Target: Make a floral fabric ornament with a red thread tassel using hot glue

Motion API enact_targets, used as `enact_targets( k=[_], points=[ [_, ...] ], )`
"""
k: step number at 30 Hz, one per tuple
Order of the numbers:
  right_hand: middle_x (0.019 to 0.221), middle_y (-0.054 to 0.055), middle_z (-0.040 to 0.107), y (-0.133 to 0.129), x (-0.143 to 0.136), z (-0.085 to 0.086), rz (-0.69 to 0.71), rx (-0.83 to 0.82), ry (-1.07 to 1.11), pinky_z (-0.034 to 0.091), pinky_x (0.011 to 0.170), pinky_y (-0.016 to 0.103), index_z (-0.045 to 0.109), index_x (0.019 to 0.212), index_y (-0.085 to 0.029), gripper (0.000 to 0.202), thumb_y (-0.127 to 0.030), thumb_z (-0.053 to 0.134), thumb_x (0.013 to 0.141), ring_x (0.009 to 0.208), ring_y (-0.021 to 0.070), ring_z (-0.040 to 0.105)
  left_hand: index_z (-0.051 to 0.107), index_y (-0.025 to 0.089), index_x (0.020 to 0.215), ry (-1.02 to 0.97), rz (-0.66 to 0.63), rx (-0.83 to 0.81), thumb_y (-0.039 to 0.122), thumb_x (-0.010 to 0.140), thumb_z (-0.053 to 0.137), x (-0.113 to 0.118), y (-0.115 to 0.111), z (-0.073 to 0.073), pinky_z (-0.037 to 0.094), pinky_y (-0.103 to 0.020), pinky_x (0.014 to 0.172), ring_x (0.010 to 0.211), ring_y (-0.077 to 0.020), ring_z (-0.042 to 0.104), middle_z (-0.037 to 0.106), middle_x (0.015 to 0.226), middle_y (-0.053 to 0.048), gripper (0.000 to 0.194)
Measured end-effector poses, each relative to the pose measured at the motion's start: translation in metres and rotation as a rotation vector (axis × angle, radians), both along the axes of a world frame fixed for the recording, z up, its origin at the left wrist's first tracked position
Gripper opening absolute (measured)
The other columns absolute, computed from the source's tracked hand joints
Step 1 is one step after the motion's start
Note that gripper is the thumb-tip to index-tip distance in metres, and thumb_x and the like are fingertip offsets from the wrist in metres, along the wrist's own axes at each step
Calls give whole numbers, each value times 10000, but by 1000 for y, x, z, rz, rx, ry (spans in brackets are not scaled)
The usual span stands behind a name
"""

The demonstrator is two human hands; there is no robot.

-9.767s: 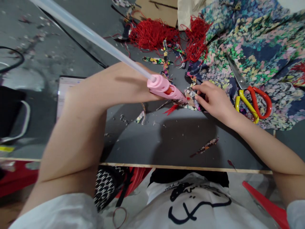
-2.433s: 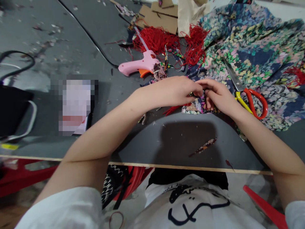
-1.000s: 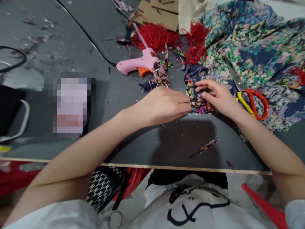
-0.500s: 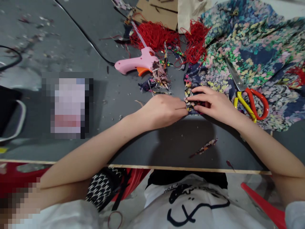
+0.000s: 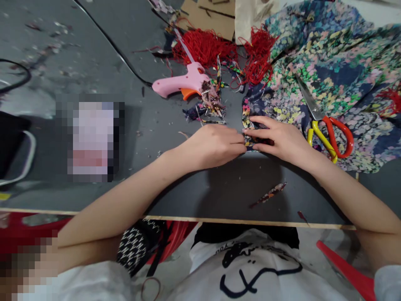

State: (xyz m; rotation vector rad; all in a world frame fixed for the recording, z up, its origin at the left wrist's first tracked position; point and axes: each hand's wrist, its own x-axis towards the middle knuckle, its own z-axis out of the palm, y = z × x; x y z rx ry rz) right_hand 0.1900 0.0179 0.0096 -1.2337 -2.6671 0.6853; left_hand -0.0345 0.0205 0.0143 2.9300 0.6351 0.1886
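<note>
The near left edge of a dark floral fabric (image 5: pixel 316 100) lies under both my hands. My left hand (image 5: pixel 214 144) is closed on that edge, with its fingertips partly hidden by the hand itself. From the other side, my right hand (image 5: pixel 280 136) rests on the cloth with its fingers spread and stretched out, their tips almost touching my left fingers. A pair of scissors (image 5: pixel 332 133) with red and yellow handles lies partly spread on the fabric, just right of my right hand.
A pink glue gun (image 5: pixel 178 83) lies beyond my left hand, its nozzle among fabric scraps. Red yarn (image 5: pixel 206 46) is heaped behind it, near cardboard (image 5: pixel 213 16). A blurred-out object (image 5: pixel 92 140) lies at left. A narrow floral scrap (image 5: pixel 269 194) sits near the table edge.
My right fingertips have shifted slightly left over the cloth. My left hand keeps nearly the same place; the other things lie as before, apart from a slight camera shift.
</note>
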Motion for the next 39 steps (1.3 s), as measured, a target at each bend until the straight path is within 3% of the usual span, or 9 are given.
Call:
enact_targets(
  k=[5,8,12,16,20,26,39],
  points=[
    [1439,42,498,0,0,2,-3,2,-18,522,855,367,612,1264,-271,387,-313,566,882,1122,271,625,669,219,1007,-139,87,-94,335,943,413,-6,4,2,479,-319,810,900,-180,667,739,961,-58,289],
    [1436,62,501,0,-2,2,-10,4,-26,524,869,385,598,1277,-235,416,-303,583,867,1128,283,622,667,201,1057,-222,48,-112,334,941,428,-5,5,-6,482,-339,918,1032,-184,655,729,1055,-79,297],
    [1436,85,501,0,-4,1,-56,-14,-11,517,905,404,544,1327,-187,517,-282,623,825,1143,295,613,666,198,1087,-200,13,-86,324,941,446,-1,2,-13,485,-350,987,1058,-177,652,722,1090,-73,292],
    [1433,88,503,1,-4,1,-80,-41,16,504,927,402,539,1326,-183,531,-299,631,816,1182,298,589,670,192,1086,-152,9,-51,313,933,469,0,0,-11,478,-364,1034,1081,-178,647,712,1115,-78,280],
    [1409,93,527,4,-2,2,-80,-68,42,494,937,389,574,1285,-180,431,-272,559,865,1187,273,588,667,184,1090,-144,-23,-8,304,927,482,-2,0,-13,476,-373,1053,1077,-180,650,706,1118,-80,274],
    [1412,94,523,4,-2,2,-88,-54,15,502,915,396,575,1281,-169,434,-260,565,857,1177,284,593,665,188,1073,-217,-48,101,338,909,517,-5,3,-22,496,-379,1027,1036,-184,664,702,1103,-87,268],
    [1417,108,513,5,-1,2,-65,-67,28,503,877,374,562,1287,-164,449,-245,570,845,1133,268,612,674,171,1063,-175,-59,105,350,910,521,-9,8,-17,496,-384,1013,1040,-196,664,712,1105,-79,281]
  ],
)
